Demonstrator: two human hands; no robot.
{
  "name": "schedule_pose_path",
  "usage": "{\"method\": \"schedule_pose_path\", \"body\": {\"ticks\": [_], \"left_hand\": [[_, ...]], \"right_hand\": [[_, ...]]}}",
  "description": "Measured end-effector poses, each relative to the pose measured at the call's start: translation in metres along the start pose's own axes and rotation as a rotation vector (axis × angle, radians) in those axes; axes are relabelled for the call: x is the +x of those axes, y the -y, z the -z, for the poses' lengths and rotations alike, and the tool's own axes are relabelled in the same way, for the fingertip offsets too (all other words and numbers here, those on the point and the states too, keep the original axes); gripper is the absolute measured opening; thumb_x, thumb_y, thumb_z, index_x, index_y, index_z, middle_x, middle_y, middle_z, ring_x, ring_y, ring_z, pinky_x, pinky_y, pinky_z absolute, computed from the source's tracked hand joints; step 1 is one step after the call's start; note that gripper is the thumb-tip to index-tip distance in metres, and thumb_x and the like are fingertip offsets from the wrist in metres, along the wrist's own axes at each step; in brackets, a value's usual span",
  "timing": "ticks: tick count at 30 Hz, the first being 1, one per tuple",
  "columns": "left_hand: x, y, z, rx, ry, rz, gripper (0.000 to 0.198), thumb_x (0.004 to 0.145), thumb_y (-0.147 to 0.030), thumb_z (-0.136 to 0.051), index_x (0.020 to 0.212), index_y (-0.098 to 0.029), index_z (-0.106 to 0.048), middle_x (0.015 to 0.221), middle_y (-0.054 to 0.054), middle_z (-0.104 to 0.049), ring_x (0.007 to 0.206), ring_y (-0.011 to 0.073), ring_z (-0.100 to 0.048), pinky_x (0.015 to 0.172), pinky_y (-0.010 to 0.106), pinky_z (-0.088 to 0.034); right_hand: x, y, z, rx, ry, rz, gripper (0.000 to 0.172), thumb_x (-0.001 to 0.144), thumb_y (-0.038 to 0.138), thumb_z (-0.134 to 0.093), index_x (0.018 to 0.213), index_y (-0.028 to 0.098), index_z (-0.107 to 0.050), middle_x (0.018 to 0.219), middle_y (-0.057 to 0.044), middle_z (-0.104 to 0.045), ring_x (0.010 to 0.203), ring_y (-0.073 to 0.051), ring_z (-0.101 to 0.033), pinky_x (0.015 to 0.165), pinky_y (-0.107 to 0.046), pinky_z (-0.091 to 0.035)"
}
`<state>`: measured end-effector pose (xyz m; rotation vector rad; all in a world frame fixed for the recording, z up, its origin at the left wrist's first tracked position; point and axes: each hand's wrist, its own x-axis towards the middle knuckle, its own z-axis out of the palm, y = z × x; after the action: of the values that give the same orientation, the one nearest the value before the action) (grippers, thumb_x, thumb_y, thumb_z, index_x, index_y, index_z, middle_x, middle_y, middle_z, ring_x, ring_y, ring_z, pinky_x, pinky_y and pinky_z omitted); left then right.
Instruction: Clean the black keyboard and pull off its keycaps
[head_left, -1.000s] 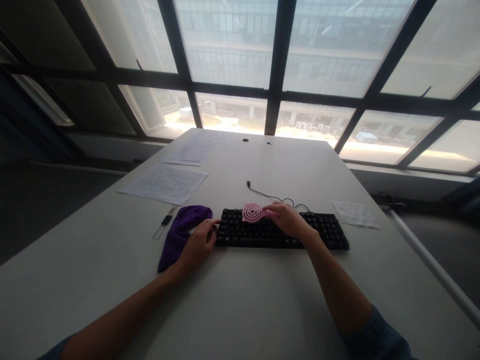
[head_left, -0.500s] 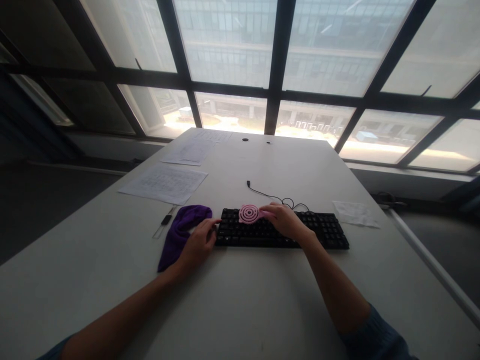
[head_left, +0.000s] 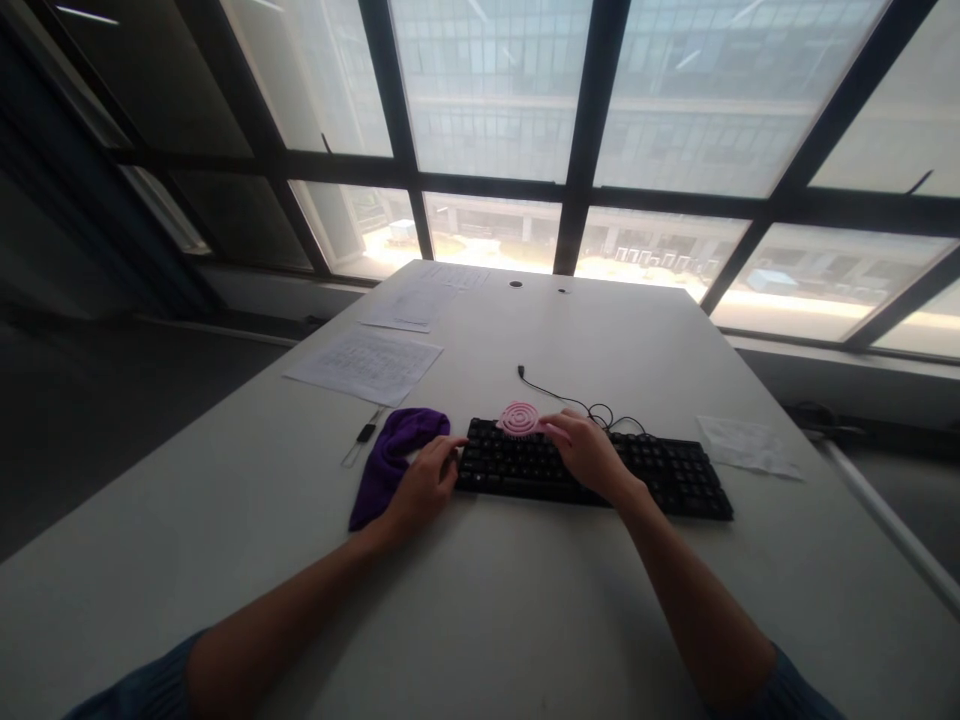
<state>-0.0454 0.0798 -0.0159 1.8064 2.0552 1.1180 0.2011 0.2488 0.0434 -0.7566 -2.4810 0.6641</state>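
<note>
A black keyboard (head_left: 675, 475) lies across the white table (head_left: 525, 610). My right hand (head_left: 589, 455) rests over its middle keys and grips a pink round brush (head_left: 520, 419) with ring-shaped ridges, pressed on the keyboard's top row. My left hand (head_left: 424, 485) lies at the keyboard's left end, fingers curled against its edge, beside a purple cloth (head_left: 390, 455). The keyboard's black cable (head_left: 570, 403) trails behind it, its plug lying loose on the table.
Printed sheets (head_left: 367, 362) and more papers (head_left: 420, 300) lie at the far left of the table. A crumpled white sheet (head_left: 742, 443) sits right of the keyboard. A small black clip (head_left: 365, 433) lies by the cloth. Large windows stand beyond the table.
The pink brush has slid a little to the left along the top row of keys. The camera has turned left, shifting everything right in view. My left hand has stayed at the keyboard's end.
</note>
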Motion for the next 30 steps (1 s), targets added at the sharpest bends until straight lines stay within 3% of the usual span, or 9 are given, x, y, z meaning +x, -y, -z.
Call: {"method": "schedule_pose_path", "body": {"ticks": [4,9,18,26,30], "left_hand": [[0.0,-0.001,0.001,0.0,0.003,-0.005,0.034,0.092,-0.017,-0.045,0.122,-0.019,-0.06,0.116,0.009,-0.065,0.107,0.0236,-0.063,0.097,0.039,-0.051],[-0.001,-0.001,0.001,0.009,0.0,-0.009,0.036,0.091,-0.015,-0.044,0.123,-0.019,-0.06,0.117,0.009,-0.065,0.108,0.0234,-0.063,0.098,0.039,-0.05],[0.001,0.004,0.0,-0.004,0.013,-0.007,0.036,0.091,-0.016,-0.046,0.123,-0.019,-0.06,0.118,0.009,-0.065,0.108,0.024,-0.063,0.098,0.04,-0.05],[0.0,0.003,0.0,0.004,0.009,-0.005,0.036,0.091,-0.017,-0.044,0.124,-0.019,-0.059,0.119,0.009,-0.064,0.111,0.0245,-0.061,0.098,0.04,-0.049],[0.001,0.003,0.0,0.006,0.005,-0.008,0.036,0.09,-0.017,-0.045,0.124,-0.019,-0.06,0.118,0.009,-0.065,0.11,0.0242,-0.062,0.097,0.038,-0.05]], "right_hand": [[-0.001,-0.003,-0.001,-0.008,0.045,0.012,0.026,0.101,0.026,-0.051,0.114,0.024,-0.073,0.106,-0.007,-0.07,0.092,-0.019,-0.066,0.084,-0.029,-0.047],[-0.001,-0.011,0.009,0.013,-0.018,-0.002,0.025,0.1,0.024,-0.052,0.114,0.023,-0.073,0.108,-0.007,-0.07,0.096,-0.02,-0.066,0.088,-0.03,-0.046],[-0.009,0.007,-0.006,0.021,0.01,0.056,0.024,0.1,0.024,-0.054,0.114,0.022,-0.073,0.101,-0.006,-0.069,0.089,-0.017,-0.064,0.081,-0.027,-0.046],[-0.021,-0.026,0.015,0.011,-0.012,0.044,0.023,0.1,0.025,-0.055,0.111,0.023,-0.075,0.099,-0.006,-0.07,0.091,-0.019,-0.064,0.084,-0.031,-0.048],[-0.024,-0.027,0.014,0.053,-0.08,0.077,0.023,0.099,0.023,-0.055,0.111,0.023,-0.075,0.1,-0.007,-0.07,0.094,-0.021,-0.063,0.087,-0.034,-0.049]]}}
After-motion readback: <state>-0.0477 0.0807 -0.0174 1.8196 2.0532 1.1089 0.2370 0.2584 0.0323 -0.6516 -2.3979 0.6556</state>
